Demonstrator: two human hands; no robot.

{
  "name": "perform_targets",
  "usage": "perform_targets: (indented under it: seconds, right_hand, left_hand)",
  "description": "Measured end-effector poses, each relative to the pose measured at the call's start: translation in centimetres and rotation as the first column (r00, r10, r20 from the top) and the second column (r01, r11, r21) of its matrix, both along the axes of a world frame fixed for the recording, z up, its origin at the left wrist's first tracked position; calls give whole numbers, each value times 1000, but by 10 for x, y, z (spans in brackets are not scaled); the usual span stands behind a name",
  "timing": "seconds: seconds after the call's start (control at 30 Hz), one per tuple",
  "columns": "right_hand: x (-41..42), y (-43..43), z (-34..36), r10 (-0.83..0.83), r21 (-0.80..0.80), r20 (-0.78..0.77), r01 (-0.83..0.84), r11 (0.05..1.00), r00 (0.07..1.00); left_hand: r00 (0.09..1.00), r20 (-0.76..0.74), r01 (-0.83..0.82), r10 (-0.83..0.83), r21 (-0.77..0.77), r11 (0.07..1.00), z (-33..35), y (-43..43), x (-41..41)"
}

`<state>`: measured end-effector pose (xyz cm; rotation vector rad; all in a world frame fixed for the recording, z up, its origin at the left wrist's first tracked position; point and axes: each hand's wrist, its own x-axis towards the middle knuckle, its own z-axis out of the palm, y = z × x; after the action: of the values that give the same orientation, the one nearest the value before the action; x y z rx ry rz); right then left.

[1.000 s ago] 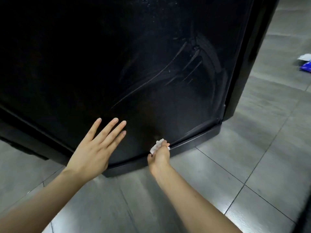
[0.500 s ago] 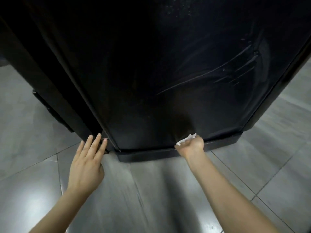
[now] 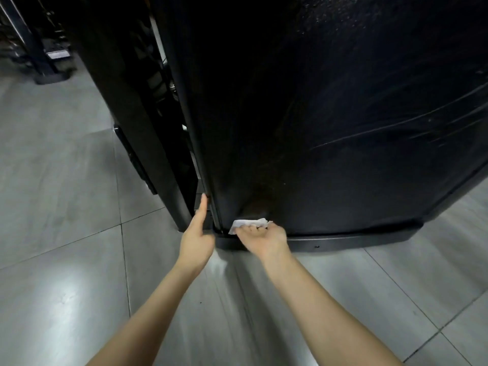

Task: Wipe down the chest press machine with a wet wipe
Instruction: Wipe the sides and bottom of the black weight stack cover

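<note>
fingers of the right hand clench the wet wipe against the bottom edge of the chest press machine, near its corner. the left hand lies straight-fingered on that corner. mid-wipe, i'd say; next the wipe should run along the base lip.

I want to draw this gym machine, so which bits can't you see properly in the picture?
Head view, chest press machine: its top is cut off by the picture's upper edge.
Head view, gap at its left side: too dark to tell what is inside.
Head view, wet wipe: mostly hidden by the right hand gripping it.
Head view, other equipment at far left: dark and cut by the edge.
</note>
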<state>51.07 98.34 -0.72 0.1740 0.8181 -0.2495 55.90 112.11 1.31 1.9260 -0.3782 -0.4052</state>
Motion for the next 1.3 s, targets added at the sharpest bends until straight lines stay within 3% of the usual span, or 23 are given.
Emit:
perform_targets:
  seconds: [0.2,0.4,0.5,0.57,0.63,0.7,0.73,0.8,0.83,0.9,0.97,1.03,1.1,1.17,1.23,1.3]
  right_hand:
    - [-36,-40,21,-4,17,111,2,1000,994]
    - [-63,-35,77,-20,-289,92,46,956,996]
    - [-76,-30,98,-62,-494,107,108,863,992]
    - [-86,-26,108,-81,-691,114,137,709,990]
    - [-91,-21,111,-73,-872,53,82,483,996]
    - [-92,-16,109,-90,-983,-90,-74,168,992]
    - [-91,-15,104,-131,-982,-167,-177,-65,977]
    - [-86,-22,84,-251,-778,-222,-326,-537,942]
    - [-82,-28,74,-307,-627,-237,-387,-676,922]
    - [-73,-39,58,-448,-350,-237,-506,-788,862]
    - [-65,-49,49,-547,-94,-194,-570,-816,814]
    - [-61,-62,35,-552,163,-178,-528,-833,815]
    - [-64,-76,14,-501,420,-228,-380,-824,835]
    - [-73,-90,-6,-476,642,-338,-171,-747,812]
    - [-79,-99,-10,-466,731,-386,-44,-681,797]
    - [-75,-102,8,-431,739,-346,-41,-672,834]
  left_hand:
    - [996,-87,8,-11,-35,999,3,-4,0]
    - [998,-59,-21,16,-83,996,0,-11,-4]
    - [999,-44,-31,28,-67,997,-1,-13,-3]
    - [999,-30,-32,30,-51,998,0,-13,-4]
    - [999,-27,-34,33,-41,999,1,-15,-5]
    - [999,-22,-48,47,-43,998,2,-17,-5]
    - [998,-20,-54,53,-47,997,3,-18,-6]
    - [998,-33,-61,59,-61,996,4,-19,-7]
    - [997,-45,-59,57,-68,996,4,-19,-7]
    - [996,-80,-53,46,-92,994,5,-17,-5]
    - [994,-98,-48,37,-112,993,5,-15,-1]
    - [994,-101,-46,33,-126,991,6,-14,0]
    - [995,-94,-44,31,-139,989,9,-13,-2]
    - [995,-97,-45,32,-143,989,11,-14,-4]
    - [995,-97,-45,31,-142,989,12,-13,-5]
    - [995,-92,-39,26,-137,990,12,-13,-3]
